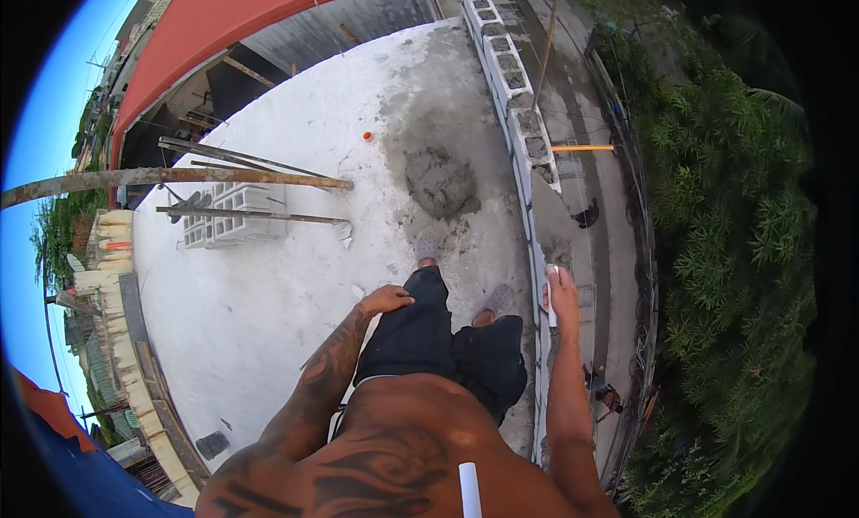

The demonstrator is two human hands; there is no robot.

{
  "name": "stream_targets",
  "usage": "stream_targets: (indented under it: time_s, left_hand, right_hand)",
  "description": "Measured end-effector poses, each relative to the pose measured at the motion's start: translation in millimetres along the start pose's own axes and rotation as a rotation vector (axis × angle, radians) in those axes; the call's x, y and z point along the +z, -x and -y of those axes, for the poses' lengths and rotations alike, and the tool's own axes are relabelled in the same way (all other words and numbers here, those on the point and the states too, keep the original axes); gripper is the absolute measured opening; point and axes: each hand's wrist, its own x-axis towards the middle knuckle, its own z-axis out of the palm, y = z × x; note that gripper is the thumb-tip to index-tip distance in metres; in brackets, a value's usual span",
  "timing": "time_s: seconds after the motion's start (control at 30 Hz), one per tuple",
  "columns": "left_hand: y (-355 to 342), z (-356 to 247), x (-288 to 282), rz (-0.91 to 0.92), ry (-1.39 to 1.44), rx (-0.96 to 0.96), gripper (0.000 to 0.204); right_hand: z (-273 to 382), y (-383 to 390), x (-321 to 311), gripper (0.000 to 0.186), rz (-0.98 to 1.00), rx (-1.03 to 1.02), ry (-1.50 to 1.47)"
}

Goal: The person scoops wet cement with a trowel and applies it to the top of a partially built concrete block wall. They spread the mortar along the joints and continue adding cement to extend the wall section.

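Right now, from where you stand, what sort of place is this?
It looks like a building site, maybe on a flat roof. You can see a heap of wet-looking grey mix, a low wall of hollow blocks, and a trowel in the right hand.

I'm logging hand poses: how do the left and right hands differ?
The left hand rests on the dark shorts, no tool showing; the right hand grips a trowel by its white handle. The left hand is away from the block wall; the right hand is beside it. Both are bare.
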Motion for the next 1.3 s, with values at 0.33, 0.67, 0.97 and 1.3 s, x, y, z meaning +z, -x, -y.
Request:
stream_targets:
  time_s: [0.33,0.67,0.97,1.3]
  left_hand:
    - [-50.0,72.3,-122.5,-0.168,-0.285,0.067,0.044]
    - [-268.3,147.6,-179.9,-0.131,-0.049,0.145,0.022]
    - [-368.3,203.6,-68.1,0.033,0.049,0.127,0.021]
    - [-404.2,164.7,-9.5,0.255,-0.056,0.290,0.023]
  right_hand:
    - [-52.2,-101.6,154.0,0.047,-0.138,0.424,0.187]
    - [-174.2,-291.2,309.5,0.058,0.087,0.706,0.491]
    - [-188.6,-414.8,391.8,0.053,0.084,0.438,0.630]
    - [-335.9,-337.7,228.3,0.046,-0.256,0.371,0.742]
